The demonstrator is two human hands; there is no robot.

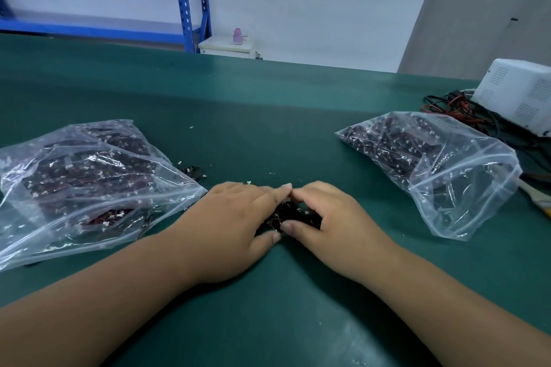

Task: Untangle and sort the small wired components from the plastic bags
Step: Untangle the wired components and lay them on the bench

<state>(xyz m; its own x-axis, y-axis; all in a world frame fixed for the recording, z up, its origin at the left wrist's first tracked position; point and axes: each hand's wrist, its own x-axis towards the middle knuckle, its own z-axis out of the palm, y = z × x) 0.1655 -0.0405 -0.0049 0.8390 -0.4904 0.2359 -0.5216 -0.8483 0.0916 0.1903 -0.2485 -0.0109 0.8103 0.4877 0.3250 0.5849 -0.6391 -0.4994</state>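
A dark clump of small wired components [287, 214] lies on the green table mat between my two hands. My left hand [238, 217] curls its fingers and thumb round the clump's left side. From the right, my right hand [322, 217] grips the same clump, and the fingertips of both hands nearly meet above it. Most of the clump is hidden under my fingers. A clear plastic bag [83, 185] full of dark wired components lies at the left. A second such bag [432, 164] lies at the right with its mouth open toward me.
A few loose components [192, 171] sit beside the left bag. At the far right stand a white device [518, 92], a tangle of red and black cables [465, 112] and a brush handle [536, 197]. Blue shelving [190, 0] stands beyond the table.
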